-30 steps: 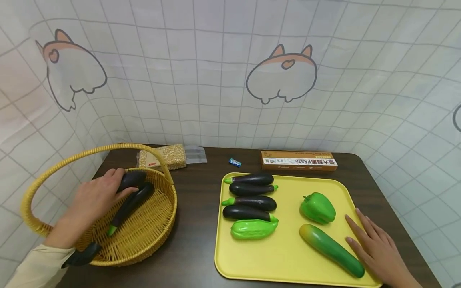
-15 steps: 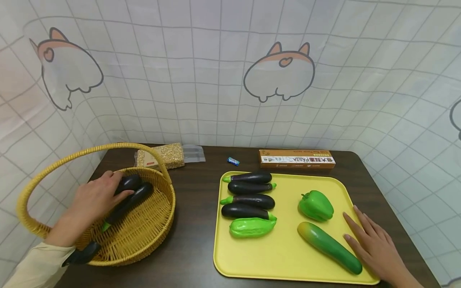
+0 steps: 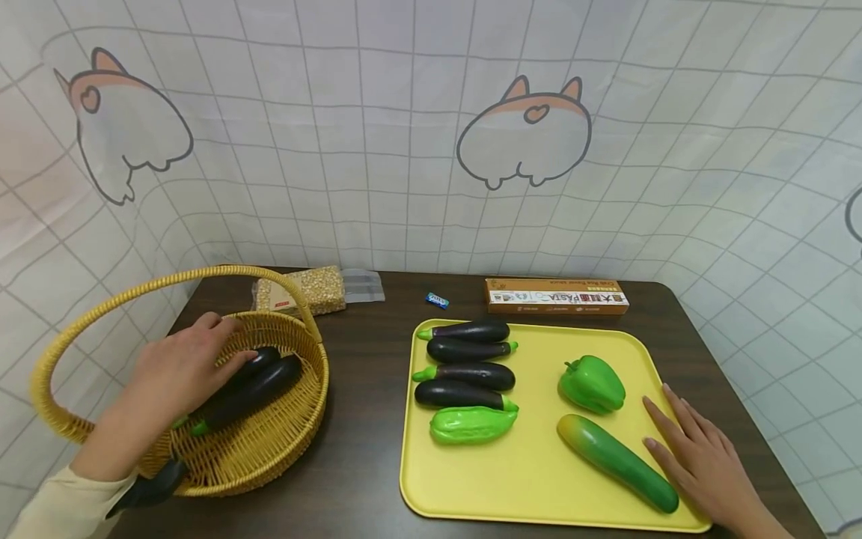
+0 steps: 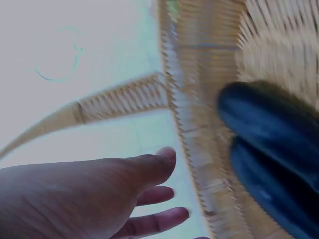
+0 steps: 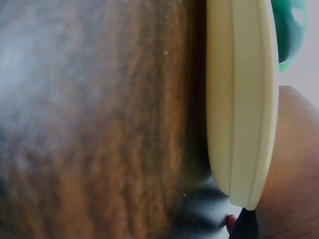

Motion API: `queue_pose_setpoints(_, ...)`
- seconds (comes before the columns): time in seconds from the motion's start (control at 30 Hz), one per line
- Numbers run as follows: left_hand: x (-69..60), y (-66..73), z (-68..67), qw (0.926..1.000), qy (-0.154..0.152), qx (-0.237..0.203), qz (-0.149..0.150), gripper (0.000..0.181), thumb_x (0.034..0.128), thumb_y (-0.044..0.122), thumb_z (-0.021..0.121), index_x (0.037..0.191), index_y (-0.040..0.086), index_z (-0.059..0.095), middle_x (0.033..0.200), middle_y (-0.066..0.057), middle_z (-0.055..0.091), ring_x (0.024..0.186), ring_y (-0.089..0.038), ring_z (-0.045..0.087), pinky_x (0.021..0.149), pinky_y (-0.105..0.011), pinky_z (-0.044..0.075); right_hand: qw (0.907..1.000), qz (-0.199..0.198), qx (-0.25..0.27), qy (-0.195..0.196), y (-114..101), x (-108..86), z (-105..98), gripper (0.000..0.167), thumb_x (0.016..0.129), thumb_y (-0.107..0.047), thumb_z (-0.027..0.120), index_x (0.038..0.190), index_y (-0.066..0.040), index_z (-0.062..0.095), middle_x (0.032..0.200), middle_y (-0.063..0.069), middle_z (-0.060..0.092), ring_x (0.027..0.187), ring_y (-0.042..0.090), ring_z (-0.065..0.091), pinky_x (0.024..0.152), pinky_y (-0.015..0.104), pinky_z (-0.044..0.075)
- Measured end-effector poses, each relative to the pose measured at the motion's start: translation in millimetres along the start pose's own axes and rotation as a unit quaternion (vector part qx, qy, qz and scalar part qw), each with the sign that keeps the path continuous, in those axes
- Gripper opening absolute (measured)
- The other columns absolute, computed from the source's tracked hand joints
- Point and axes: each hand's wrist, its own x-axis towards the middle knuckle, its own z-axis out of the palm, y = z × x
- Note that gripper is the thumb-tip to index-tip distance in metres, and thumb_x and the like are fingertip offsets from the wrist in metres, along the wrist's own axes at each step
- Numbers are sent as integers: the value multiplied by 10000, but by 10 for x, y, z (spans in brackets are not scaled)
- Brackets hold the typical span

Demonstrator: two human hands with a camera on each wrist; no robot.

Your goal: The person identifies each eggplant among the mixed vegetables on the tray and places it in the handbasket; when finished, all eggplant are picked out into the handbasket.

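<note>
My left hand [image 3: 182, 367] is over the yellow wicker basket [image 3: 306, 427], its fingers loosely bent. Two dark eggplants lie side by side in the basket: a front eggplant [image 3: 254, 393] and a rear eggplant [image 3: 265, 359], partly hidden by the hand. In the left wrist view a gap shows between the hand [image 4: 99, 194] and the upper eggplant [image 4: 274, 124]. My right hand [image 3: 703, 464] rests with straight fingers at the right edge of the yellow tray [image 3: 525, 486]. Nearest to it are a long green vegetable [image 3: 619, 464] with a yellowish end and a green bell pepper [image 3: 592, 384].
Several eggplants [image 3: 465, 374] line the tray's left side, with a bumpy bitter melon [image 3: 474, 425] in front of them. Behind stand a bag of grains [image 3: 316, 290], a small blue packet [image 3: 437, 300] and a pasta box [image 3: 556, 296]. The basket handle [image 3: 175, 281] arches over the left forearm.
The left hand has let go of the rear eggplant and risen slightly off it. That eggplant now lies lower, against the front one, which has shifted slightly right. The right hand stays put.
</note>
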Motion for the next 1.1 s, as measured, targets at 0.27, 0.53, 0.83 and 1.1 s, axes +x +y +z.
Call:
queue_pose_setpoints(0.27,-3,463,-73,9945,775,-49,699,280,889,305,865,1002,95,718,853,-23,665,566,-167,589,415,-381,415,10000,17,73,34,5,-18,-1,642,1101,-274,593,1682,-238,322,1755,88,123,1530,485,202,1079,794,135)
queue_pose_setpoints(0.53,17,976,52,9902,823,-461,1033,348,922,300,849,1160,83,717,974,-42,672,699,-201,638,507,-361,497,10000,38,52,-17,-27,1,3,648,1100,-284,597,1683,-247,318,1756,83,122,1516,501,223,1050,797,174)
queue_pose_setpoints(0.83,116,1584,165,9742,1122,-1293,1467,419,951,314,825,1294,124,678,1179,-16,636,953,-208,650,712,-394,562,9999,53,77,-53,-8,5,-4,647,1106,-289,584,1688,-245,305,1758,84,109,1532,489,194,1078,800,129)
queue_pose_setpoints(1.1,242,1826,363,9743,890,-1326,1590,533,938,274,833,1401,126,615,1237,-26,621,976,-215,645,746,-399,567,10000,37,69,-45,7,-2,-11,651,1101,-289,595,1685,-252,312,1757,76,116,1528,486,204,1040,799,170)
